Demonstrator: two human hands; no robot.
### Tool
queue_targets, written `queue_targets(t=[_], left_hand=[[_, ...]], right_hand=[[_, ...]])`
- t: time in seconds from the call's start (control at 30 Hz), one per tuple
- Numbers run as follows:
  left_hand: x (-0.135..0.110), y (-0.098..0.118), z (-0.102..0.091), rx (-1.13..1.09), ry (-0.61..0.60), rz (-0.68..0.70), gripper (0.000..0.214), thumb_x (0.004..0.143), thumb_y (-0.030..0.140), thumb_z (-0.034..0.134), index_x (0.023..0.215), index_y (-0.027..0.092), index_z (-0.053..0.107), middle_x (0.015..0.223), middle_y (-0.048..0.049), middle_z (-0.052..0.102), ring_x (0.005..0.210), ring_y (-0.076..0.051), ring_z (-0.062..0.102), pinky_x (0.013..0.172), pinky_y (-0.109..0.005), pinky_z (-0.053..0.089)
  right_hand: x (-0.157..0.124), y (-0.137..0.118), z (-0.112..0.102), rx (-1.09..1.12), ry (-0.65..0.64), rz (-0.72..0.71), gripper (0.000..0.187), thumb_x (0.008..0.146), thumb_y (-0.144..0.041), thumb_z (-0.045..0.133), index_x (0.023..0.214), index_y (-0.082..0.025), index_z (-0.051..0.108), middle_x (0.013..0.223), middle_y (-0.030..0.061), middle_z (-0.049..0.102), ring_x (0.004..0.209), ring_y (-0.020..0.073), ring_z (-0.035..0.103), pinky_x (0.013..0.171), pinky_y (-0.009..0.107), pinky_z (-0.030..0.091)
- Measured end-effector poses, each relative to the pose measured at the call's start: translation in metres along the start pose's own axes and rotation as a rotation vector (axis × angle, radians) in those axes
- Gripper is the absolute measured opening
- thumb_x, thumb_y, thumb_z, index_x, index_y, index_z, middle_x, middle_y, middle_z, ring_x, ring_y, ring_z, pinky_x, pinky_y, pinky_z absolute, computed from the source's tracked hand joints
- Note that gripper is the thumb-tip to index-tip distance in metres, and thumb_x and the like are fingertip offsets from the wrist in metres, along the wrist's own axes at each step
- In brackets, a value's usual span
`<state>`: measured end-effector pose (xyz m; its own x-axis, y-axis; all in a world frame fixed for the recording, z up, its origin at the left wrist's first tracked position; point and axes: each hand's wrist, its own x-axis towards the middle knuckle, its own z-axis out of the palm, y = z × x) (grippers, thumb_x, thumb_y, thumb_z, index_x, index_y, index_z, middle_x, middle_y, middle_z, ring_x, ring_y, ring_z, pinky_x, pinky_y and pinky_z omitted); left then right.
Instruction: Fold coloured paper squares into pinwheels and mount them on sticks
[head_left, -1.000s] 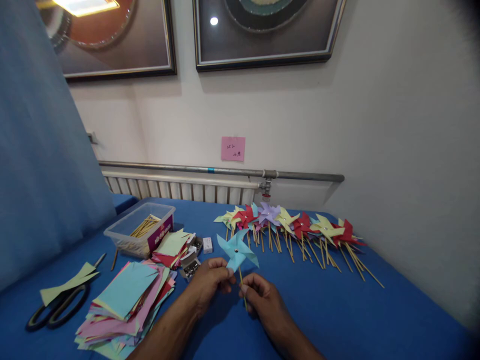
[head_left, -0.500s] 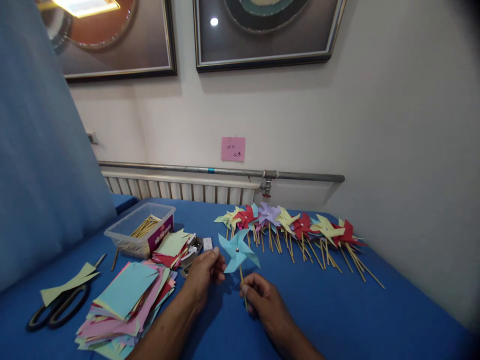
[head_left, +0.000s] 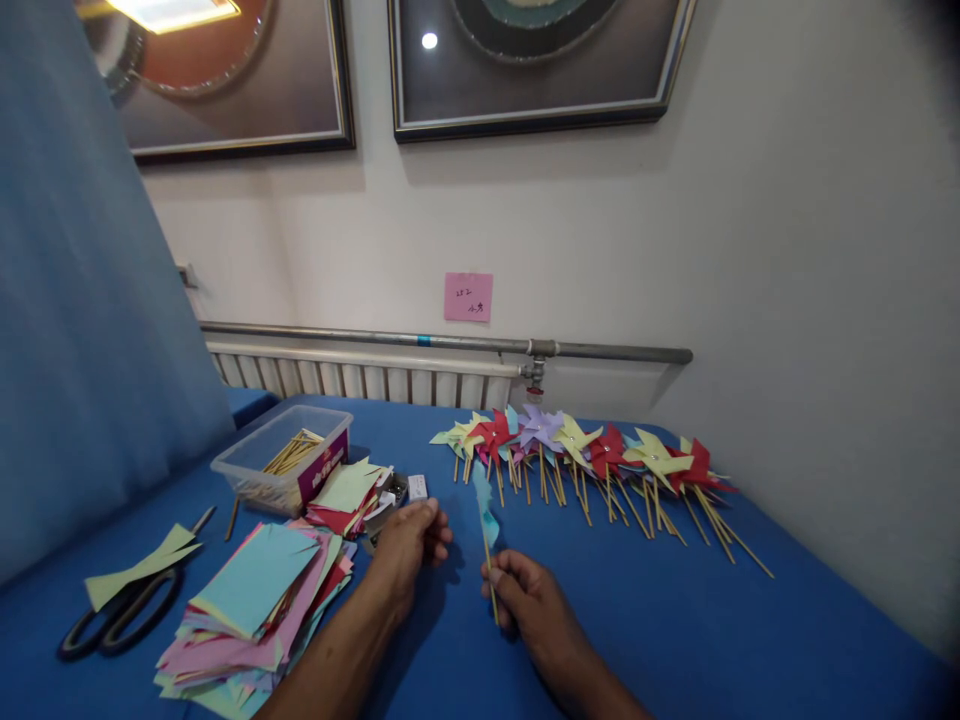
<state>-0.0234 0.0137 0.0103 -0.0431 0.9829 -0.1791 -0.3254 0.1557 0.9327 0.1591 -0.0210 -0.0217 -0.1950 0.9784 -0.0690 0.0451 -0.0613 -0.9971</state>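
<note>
My right hand (head_left: 529, 592) pinches the wooden stick of a light-blue paper pinwheel (head_left: 487, 515). The pinwheel is upright and now faces sideways, so its blades show as a narrow strip. Left of it, my left hand (head_left: 411, 548) hovers with loosely curled fingers, thumb apart, and nothing visible in it. The left hand partly covers a small open box of pins (head_left: 393, 492). Beyond my hands lies a row of finished pinwheels (head_left: 538, 428) in purple, red, yellow and blue, their sticks pointing toward me.
Stacked colored paper (head_left: 259, 580) lies at left, with a smaller paper pile (head_left: 346, 490) behind it. Black-handled scissors (head_left: 139, 612) rest under a pale green paper piece (head_left: 142, 568). A clear plastic tub (head_left: 259, 445) holds wooden sticks. A blue cloth (head_left: 600, 620) covers the table.
The light-blue pinwheel has turned from facing me to nearly edge-on. My right hand keeps its hold on the stick, and my left hand stays almost in place.
</note>
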Motion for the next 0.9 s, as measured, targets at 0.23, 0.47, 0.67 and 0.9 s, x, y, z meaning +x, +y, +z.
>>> queue_targets(t=[0.23,0.47,0.67,0.9], left_hand=[[0.004,-0.003,-0.002,0.034,-0.002,-0.004,0.051,0.063,0.061,0.086,0.073,0.016,0.064,0.062,-0.0021,0.067,0.046,-0.011,0.055,0.049,-0.023,0.036],[0.007,-0.003,-0.003,0.114,0.052,0.026,0.044,0.066,0.058,0.081,0.068,0.019,0.062,0.057,-0.0006,0.065,0.043,-0.011,0.052,0.048,-0.023,0.034],[0.010,-0.005,-0.003,0.086,0.069,0.049,0.043,0.068,0.055,0.083,0.066,0.019,0.059,0.055,-0.0001,0.063,0.042,-0.011,0.052,0.048,-0.023,0.034],[0.011,-0.011,0.000,0.162,0.074,0.045,0.039,0.067,0.054,0.079,0.062,0.020,0.060,0.052,-0.0007,0.062,0.041,-0.012,0.050,0.047,-0.024,0.031]], right_hand=[[0.000,-0.001,0.002,0.041,0.010,0.015,0.040,0.081,-0.061,0.067,0.086,-0.022,0.063,0.068,-0.0039,0.061,0.047,0.0090,0.037,0.050,0.025,0.029],[-0.001,0.001,0.000,0.084,0.037,-0.008,0.041,0.083,-0.062,0.067,0.087,-0.022,0.064,0.069,-0.0031,0.061,0.048,0.0091,0.037,0.049,0.025,0.028],[-0.001,0.001,0.001,0.092,0.022,-0.003,0.041,0.082,-0.064,0.066,0.087,-0.023,0.061,0.068,-0.0046,0.057,0.048,0.0090,0.034,0.049,0.025,0.026],[0.002,0.003,0.000,0.086,0.011,-0.020,0.040,0.083,-0.062,0.065,0.084,-0.022,0.060,0.067,-0.0048,0.058,0.048,0.0085,0.036,0.051,0.025,0.029]])
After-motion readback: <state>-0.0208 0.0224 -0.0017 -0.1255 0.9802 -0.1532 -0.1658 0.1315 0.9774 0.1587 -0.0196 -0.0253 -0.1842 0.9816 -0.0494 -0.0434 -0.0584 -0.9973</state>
